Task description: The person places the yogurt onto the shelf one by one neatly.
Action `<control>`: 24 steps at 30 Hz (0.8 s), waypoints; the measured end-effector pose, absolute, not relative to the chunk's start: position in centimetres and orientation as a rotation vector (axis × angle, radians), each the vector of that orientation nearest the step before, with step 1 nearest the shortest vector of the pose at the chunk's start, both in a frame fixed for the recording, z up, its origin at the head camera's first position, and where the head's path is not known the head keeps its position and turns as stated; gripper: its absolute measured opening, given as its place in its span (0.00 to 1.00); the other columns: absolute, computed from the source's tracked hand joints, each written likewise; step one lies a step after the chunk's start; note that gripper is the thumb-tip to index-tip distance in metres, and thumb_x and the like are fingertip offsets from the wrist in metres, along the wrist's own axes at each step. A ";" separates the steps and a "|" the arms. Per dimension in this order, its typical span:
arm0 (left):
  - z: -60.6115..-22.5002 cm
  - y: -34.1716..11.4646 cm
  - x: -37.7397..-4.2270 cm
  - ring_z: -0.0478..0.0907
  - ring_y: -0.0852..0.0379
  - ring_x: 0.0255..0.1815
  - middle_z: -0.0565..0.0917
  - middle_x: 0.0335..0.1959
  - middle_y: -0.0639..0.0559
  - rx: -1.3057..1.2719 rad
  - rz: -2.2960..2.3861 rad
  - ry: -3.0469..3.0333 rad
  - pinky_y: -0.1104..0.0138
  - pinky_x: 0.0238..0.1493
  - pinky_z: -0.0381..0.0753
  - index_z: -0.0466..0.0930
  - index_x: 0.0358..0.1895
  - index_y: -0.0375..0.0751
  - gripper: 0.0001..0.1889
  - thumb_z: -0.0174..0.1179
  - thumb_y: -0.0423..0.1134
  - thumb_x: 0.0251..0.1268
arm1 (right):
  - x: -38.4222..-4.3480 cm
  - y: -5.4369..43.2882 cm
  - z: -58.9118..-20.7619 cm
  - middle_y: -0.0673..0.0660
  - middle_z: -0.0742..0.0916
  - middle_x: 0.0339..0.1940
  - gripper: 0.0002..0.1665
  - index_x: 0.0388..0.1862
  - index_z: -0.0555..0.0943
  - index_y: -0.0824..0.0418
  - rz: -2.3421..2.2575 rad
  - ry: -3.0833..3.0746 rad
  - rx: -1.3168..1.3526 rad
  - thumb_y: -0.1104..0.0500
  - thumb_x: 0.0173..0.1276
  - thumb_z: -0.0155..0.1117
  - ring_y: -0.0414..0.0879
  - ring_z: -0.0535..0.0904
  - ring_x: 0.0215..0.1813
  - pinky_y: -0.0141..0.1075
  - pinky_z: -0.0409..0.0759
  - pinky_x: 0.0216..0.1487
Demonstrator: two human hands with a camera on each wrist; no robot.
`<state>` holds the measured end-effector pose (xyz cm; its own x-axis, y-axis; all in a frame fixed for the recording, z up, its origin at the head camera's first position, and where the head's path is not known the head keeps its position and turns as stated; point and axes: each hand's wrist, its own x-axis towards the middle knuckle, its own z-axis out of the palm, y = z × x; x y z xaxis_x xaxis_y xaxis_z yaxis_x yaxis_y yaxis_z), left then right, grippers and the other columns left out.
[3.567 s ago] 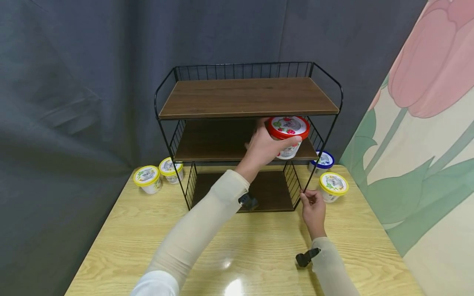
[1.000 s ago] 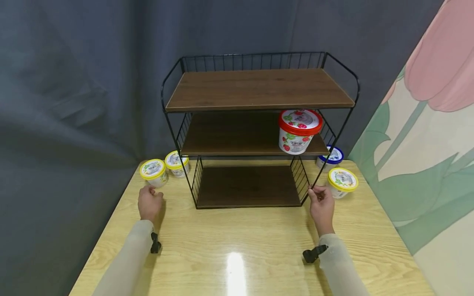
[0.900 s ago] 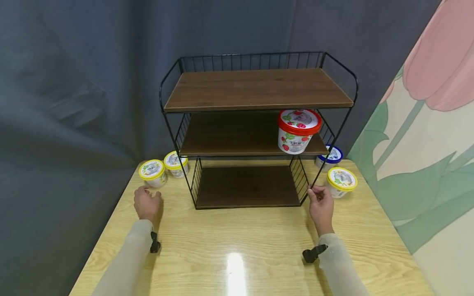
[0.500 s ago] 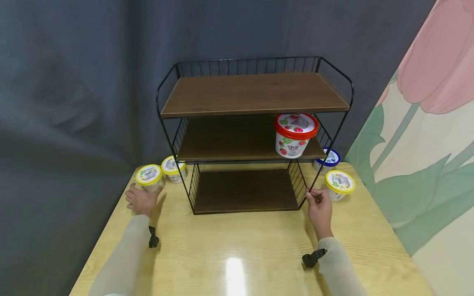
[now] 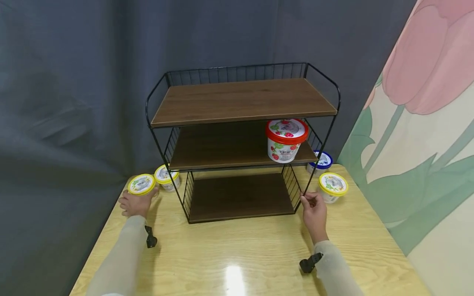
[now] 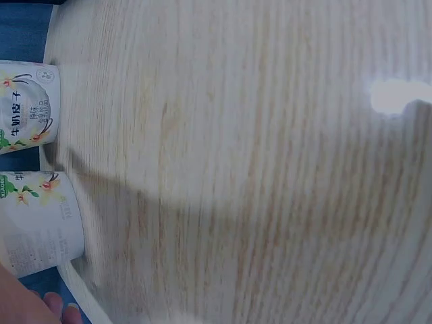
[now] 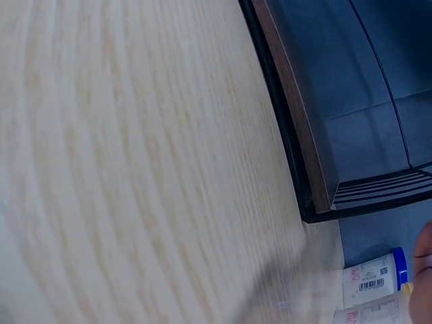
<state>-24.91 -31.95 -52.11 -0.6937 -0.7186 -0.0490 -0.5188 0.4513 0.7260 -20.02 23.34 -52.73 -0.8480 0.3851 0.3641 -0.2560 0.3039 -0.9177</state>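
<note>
At the table's left, my left hand point(image 5: 137, 203) is wrapped around a white yellow-lidded tub point(image 5: 141, 184), thumb on its right side and fingers on its left. The left wrist view shows this tub point(image 6: 40, 226) beside a second one point(image 6: 27, 104), flowers printed on both. My right hand point(image 5: 314, 211) pinches the front right post of a black wire rack point(image 5: 237, 164) with brown boards. In the right wrist view only a bit of the right hand point(image 7: 423, 280) shows at the edge. On the rack's middle shelf, towards the right, stands a larger red-lidded tub point(image 5: 284, 142) with strawberry prints.
Behind the rack's left post sits another yellow-lidded tub point(image 5: 166, 177). Right of the rack are a blue-lidded tub point(image 5: 320, 163) and a yellow-lidded tub point(image 5: 332, 187). A dark curtain point(image 5: 222, 33) hangs behind the light wooden table point(image 5: 207, 255); a flower-painted wall borders the right.
My left hand has let go of the red-lidded tub on the middle shelf, moved left and closed around the front left yellow-lidded tub. The right hand has kept its pinch on the post.
</note>
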 end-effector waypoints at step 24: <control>-50.5 -32.7 -25.6 0.49 0.29 0.74 0.53 0.72 0.29 1.014 -1.175 -2.431 0.33 0.69 0.50 0.44 0.76 0.33 0.59 0.73 0.55 0.49 | -20.6 23.8 -51.5 0.67 0.88 0.40 0.09 0.45 0.82 0.72 1.429 -2.077 0.005 0.67 0.71 0.61 0.25 0.81 0.38 0.15 0.74 0.46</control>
